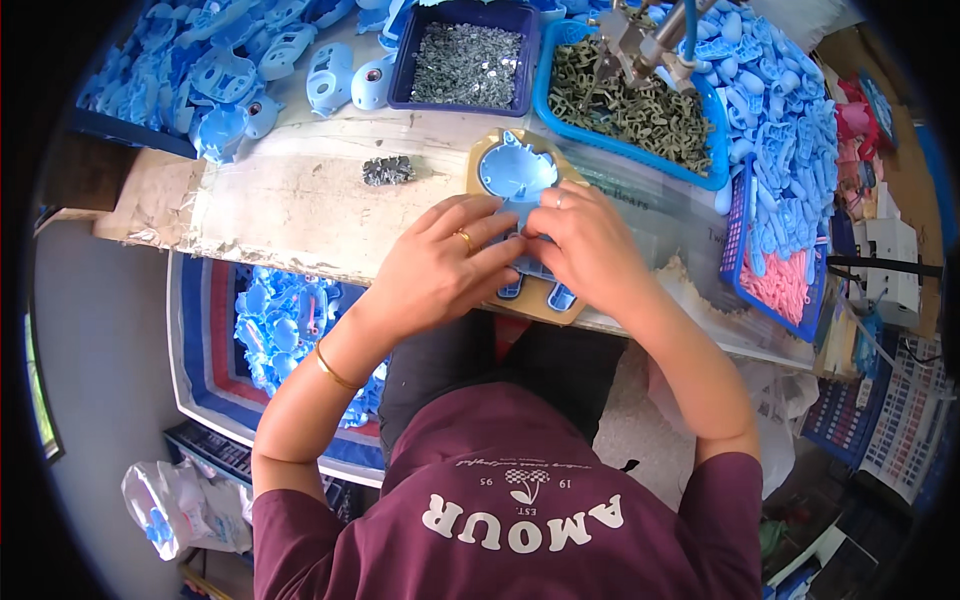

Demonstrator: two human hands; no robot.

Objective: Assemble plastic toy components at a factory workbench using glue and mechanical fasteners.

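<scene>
A light blue plastic toy shell (517, 172) with a round, hollow head lies in a tan fixture board (559, 146) at the table's front edge. Below the head, its body is mostly covered by my hands; small blue leg parts (562, 297) show near the board's lower end. My left hand (450, 250) reaches over the body from the left, its fingers bent and closed in on the shell. From the right, my right hand (585, 240) meets it, fingers curled with the tips together over the body. Whatever small piece may be between the right fingertips is hidden.
A dark block of shiny metal (388, 171) lies left of the fixture. Behind stand a purple tray of small silver pieces (528, 60) and a blue basket of dark metal clips (722, 160), under a metal machine head (650, 50). Blue shells (225, 75) pile up far left, blue parts (780, 130) right.
</scene>
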